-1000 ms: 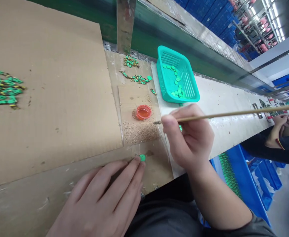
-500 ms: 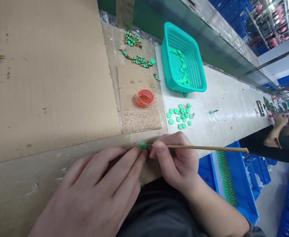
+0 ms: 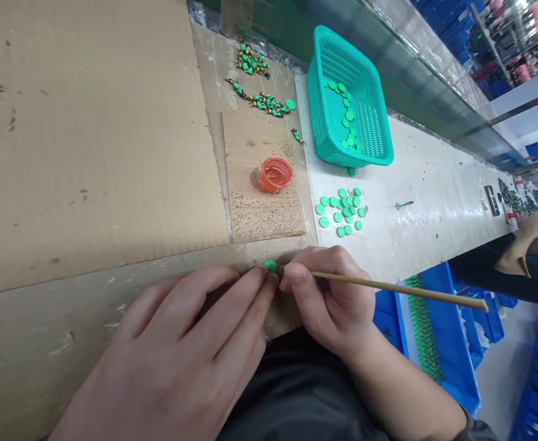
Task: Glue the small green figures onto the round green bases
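Observation:
Between the fingertips of my left hand point(image 3: 190, 343) is a small round green disc point(image 3: 270, 266), pinched near the table's front edge. My right hand point(image 3: 331, 297) is closed around a thin wooden stick point(image 3: 402, 289), like a brush handle, whose tip points at the disc. Whether the tip touches the disc I cannot tell. Beyond my hands a small red cup point(image 3: 277, 175) of liquid stands on a cardboard piece point(image 3: 264, 220). To its right lie several loose green discs point(image 3: 346, 211) with small holes.
A turquoise basket point(image 3: 317, 131) holding green discs stands at the back. Small green, yellow and black pieces point(image 3: 269, 104) lie in piles. A large cardboard sheet point(image 3: 98, 153) covers the left. Blue bins point(image 3: 453, 343) stand below the table's right; another person's hands point(image 3: 533, 225) are farther off.
The outer end of the stick has swung down slightly, toward me. Both hands remain at the green disc. The whole view has shifted a little.

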Available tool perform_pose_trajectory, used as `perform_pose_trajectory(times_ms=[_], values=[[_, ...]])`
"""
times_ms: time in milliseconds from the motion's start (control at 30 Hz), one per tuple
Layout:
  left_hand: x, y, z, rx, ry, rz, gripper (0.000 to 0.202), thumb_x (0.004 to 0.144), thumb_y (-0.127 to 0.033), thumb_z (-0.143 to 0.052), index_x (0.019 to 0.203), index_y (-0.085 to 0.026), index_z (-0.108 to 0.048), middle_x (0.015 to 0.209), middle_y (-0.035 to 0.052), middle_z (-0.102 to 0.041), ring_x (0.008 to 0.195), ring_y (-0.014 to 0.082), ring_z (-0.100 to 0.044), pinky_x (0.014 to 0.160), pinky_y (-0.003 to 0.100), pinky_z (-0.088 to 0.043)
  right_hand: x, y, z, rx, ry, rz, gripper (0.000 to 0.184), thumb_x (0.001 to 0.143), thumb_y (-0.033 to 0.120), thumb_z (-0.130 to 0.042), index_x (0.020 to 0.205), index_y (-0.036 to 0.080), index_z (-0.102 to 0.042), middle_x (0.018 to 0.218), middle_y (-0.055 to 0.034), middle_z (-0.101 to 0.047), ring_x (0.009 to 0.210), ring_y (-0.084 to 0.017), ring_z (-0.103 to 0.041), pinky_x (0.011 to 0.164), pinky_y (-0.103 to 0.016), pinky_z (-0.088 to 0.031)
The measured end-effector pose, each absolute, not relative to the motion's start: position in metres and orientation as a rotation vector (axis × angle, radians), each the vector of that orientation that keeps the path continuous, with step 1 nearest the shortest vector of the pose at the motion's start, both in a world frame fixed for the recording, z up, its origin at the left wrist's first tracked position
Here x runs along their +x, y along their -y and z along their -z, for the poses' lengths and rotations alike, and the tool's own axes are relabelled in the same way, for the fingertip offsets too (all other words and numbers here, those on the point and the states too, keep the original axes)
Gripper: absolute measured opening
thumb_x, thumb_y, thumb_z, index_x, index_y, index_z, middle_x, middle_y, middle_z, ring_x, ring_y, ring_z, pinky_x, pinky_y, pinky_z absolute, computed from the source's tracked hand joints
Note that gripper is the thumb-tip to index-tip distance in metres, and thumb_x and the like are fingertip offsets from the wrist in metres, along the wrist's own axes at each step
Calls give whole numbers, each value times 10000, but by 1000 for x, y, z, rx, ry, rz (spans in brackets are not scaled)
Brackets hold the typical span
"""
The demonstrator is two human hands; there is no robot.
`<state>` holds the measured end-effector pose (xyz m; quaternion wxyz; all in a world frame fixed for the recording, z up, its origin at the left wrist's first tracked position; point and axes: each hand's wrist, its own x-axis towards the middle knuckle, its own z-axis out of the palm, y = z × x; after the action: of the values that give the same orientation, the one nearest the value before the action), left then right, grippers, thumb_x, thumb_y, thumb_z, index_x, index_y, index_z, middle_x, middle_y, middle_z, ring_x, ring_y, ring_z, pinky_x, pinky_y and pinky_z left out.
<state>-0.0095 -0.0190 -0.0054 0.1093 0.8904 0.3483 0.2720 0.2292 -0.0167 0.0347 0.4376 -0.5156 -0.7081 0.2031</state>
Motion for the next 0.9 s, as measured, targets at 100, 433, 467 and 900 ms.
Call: perform_pose_trajectory(times_ms=[100, 433, 467, 900], values=[[-9, 19, 5, 2609, -1027, -800, 315, 1159, -386, -625, 1394, -333, -827, 1703, -48, -710, 1417, 343, -693, 1080, 586, -559, 229, 16, -36, -1284, 1768, -496, 165, 1182, 180, -739, 1080, 266, -640, 849, 24, -736, 719, -159, -754, 672, -309, -659], [-12, 22, 5, 2583, -1035, -782, 473, 1116, -371, -699, 1582, -372, -778, 1728, 2, -702, 1473, 360, -698, 1176, 580, -595, 229, 18, -33, -1278, 1738, -512, 148, 1187, 211, -737, 1085, 282, -657, 854, 18, -755, 717, -170, -754, 660, -329, -655], [-12, 22, 5, 2584, -1032, -784, 482, 1116, -365, -707, 1593, -369, -774, 1723, 13, -705, 1480, 357, -701, 1197, 573, -594, 230, 19, -33, -1269, 1714, -521, 147, 1186, 209, -742, 1084, 280, -663, 855, 19, -759, 717, -167, -755, 662, -326, -647], [-8, 17, 8, 2589, -1022, -856, 601, 1157, -326, -627, 1758, -307, -652, 1609, 76, -786, 1381, 345, -728, 1216, 542, -544, 243, -83, -76, -1266, 1764, -138, 313, 1211, 326, -748, 931, 283, -615, 863, 33, -621, 705, -134, -591, 658, -318, -518]])
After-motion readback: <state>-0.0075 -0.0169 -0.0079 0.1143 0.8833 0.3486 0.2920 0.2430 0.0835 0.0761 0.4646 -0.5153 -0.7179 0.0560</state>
